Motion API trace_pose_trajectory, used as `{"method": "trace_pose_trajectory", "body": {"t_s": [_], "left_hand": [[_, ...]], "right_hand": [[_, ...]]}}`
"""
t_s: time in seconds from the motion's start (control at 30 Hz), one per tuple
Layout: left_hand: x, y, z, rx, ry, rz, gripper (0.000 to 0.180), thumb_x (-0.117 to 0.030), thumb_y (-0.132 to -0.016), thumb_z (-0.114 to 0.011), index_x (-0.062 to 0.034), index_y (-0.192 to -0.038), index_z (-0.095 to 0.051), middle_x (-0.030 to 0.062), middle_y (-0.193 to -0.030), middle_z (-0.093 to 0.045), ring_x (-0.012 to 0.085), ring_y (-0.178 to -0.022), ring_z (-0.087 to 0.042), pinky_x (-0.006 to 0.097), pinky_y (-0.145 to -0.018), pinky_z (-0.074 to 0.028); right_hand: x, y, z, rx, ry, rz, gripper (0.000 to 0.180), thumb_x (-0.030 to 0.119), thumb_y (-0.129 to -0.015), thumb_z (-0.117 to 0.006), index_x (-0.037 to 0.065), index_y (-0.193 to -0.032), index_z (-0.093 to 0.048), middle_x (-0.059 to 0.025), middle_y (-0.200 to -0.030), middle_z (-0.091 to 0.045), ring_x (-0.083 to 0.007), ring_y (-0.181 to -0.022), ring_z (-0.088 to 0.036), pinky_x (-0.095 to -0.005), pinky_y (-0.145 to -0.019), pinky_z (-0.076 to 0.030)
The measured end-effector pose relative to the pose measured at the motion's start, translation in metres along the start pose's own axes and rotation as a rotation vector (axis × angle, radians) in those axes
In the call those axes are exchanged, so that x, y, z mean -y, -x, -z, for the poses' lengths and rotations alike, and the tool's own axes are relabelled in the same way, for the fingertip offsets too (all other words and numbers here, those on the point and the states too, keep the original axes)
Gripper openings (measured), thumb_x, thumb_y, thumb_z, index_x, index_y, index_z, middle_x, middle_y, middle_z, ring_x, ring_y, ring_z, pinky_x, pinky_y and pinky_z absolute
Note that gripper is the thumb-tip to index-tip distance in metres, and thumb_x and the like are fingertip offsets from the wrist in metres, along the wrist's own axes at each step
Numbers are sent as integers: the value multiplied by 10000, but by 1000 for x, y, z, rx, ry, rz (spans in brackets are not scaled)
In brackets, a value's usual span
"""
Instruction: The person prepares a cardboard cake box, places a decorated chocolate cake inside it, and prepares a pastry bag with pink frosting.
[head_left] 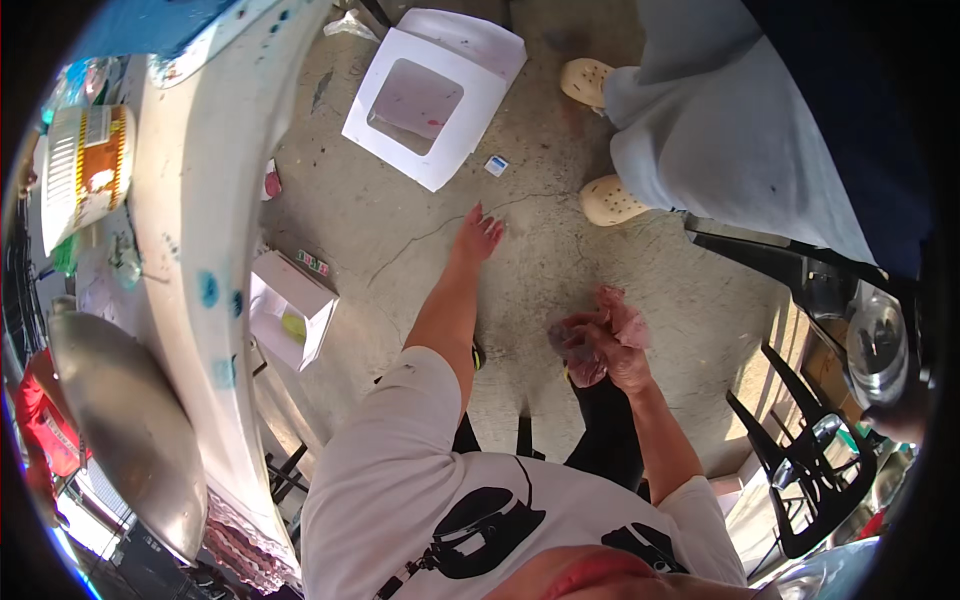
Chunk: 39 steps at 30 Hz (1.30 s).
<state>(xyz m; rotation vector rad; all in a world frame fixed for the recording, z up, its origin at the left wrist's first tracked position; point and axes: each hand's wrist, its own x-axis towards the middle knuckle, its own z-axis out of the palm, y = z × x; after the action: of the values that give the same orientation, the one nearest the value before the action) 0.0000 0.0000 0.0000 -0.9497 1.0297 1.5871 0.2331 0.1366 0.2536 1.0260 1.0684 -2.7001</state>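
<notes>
Looked down, in the head view, on a cracked grey concrete floor (545,255) beside a white table (215,160) blotched with blue. Made out a brown-and-yellow printed label (90,165) on a ribbed white tub (62,180), blue-and-white print on a small flat packet (497,165) lying on the floor, and pale lettering on a red garment (42,415) at far left. Held the left hand (479,237) loosely open, slightly curled, above or against the floor near the packet; could not tell which. Gripped in the right hand (624,364) a bunched, wrinkled wad of translucent pinkish film (628,318), close to dark trousers (606,430); could not tell bag from glove. Saw beyond the left hand a smooth white cardboard box (478,100) with a rounded-square window, and perforated beige foam clogs (612,202) worn by another person in loose grey trousers (720,130); at left, a shiny curved steel bowl (130,430); at right, a black plastic chair (858,478).
</notes>
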Motion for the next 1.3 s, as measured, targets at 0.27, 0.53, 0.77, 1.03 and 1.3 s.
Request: {"method": "trace_pose_trajectory", "body": {"t_s": [0.27,0.53,0.77,1.03,1.3], "left_hand": [[-22,-68,-30,41,25,-88,762,-279,-704,-626,-15,-1256,-172,77,-1209,-297,271,-903,-461,382,-771,-384],[-51,-121,-20,22,102,-13,506,-150,-729,-553,16,-1135,-302,98,-1127,-350,286,-872,-484,407,-728,-411],[-87,-82,-39,98,285,-426,488,-103,-727,-503,-36,-1155,-279,99,-1286,-264,335,-1123,-337,436,-842,-367],[-150,-75,-30,-125,453,-286,1011,-476,-610,-670,-208,-1317,2,61,-1364,-74,297,-1232,-142,429,-968,-203],[-182,-100,-17,-255,443,-333,741,-531,-583,-668,-128,-1123,-359,50,-1066,-306,194,-965,-335,349,-835,-334]], "right_hand": [[-11,-36,46,-28,-10,125,454,113,-783,-525,25,-1183,-331,-88,-1069,-434,-200,-857,-526,-308,-670,-468],[-29,-45,68,-60,-2,28,461,164,-771,-557,22,-1163,-362,-131,-956,-516,-195,-747,-559,-303,-636,-478],[-39,-42,73,-103,-115,73,431,85,-765,-533,51,-1164,-371,-22,-1118,-335,-211,-879,-516,-315,-638,-479],[-51,-48,77,-86,-100,101,468,97,-774,-536,69,-1195,-334,-21,-1156,-343,-207,-904,-498,-323,-668,-470],[-57,-60,83,-76,-53,-100,487,136,-783,-530,84,-1220,-322,-54,-1143,-379,-193,-899,-497,-322,-679,-467]]}}
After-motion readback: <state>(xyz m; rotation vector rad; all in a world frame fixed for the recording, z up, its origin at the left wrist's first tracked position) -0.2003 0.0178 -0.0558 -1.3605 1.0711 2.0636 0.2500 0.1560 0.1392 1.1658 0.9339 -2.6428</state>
